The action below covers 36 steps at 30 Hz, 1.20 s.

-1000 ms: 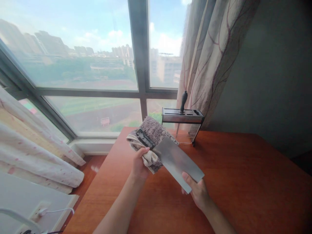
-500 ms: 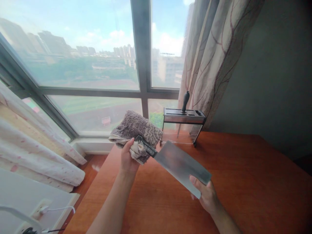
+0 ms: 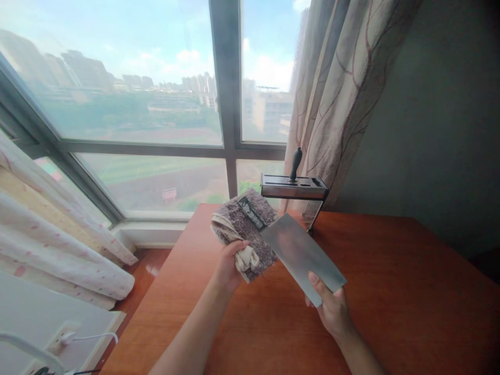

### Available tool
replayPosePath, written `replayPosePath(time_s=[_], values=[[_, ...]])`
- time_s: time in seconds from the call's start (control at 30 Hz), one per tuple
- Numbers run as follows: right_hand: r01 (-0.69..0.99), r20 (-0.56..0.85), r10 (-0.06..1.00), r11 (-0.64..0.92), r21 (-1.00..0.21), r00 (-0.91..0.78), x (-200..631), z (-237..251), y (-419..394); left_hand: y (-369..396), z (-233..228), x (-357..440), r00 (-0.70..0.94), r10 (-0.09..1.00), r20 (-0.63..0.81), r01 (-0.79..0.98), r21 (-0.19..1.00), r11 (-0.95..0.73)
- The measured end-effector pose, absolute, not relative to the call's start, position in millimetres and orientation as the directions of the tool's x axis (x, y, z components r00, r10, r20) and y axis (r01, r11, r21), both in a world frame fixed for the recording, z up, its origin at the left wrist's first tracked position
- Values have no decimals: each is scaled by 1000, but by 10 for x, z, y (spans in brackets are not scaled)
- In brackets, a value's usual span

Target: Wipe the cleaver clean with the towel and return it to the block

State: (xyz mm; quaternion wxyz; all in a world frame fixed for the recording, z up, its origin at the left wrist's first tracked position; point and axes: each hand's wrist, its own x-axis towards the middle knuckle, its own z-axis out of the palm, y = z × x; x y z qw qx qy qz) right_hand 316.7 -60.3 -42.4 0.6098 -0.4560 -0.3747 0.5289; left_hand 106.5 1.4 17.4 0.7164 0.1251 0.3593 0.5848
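Note:
My right hand (image 3: 332, 307) pinches the far end of a wide cleaver blade (image 3: 302, 255), thumb on the upper face and fingers beneath. The cleaver's black patterned handle (image 3: 251, 213) points up and left, over a folded grey-brown towel (image 3: 224, 216). Bunched in my left hand (image 3: 233, 265), the towel lies behind and under the handle, its pale lining gathered at my thumb. My left fingers are mostly hidden under the cloth. Both hands hold these things above the wooden table.
On the table (image 3: 390, 291) behind the cleaver stands a knife block (image 3: 295, 186) with one dark-handled knife (image 3: 296, 164) in it. Windows and curtains (image 3: 332, 88) rise behind. At lower left a white plug (image 3: 68, 338) sits in a wall socket.
My left hand and the towel have moved right and slightly down along the cleaver, and my left thumb has come off the handle. The cleaver has shifted slightly right and up at its handle end.

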Motion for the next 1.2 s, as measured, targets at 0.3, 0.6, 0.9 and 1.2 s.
replayPosePath(time_s=[0.3,0.6,0.9,1.2], values=[[-216,-105,994,-102,-971,2,3208,-341,-730,154,256,719,-211,967,-142,-624,781,-21],[-267,-110,993,-91,-959,54,3254,-323,-654,179,176,691,-308,949,65,-368,912,-182],[-53,-97,993,-93,-994,73,3326,-179,-756,256,120,652,-320,947,40,-291,947,-139],[-379,-191,981,-192,-905,-40,3443,-232,-576,214,168,696,-47,951,-305,-663,722,198]])
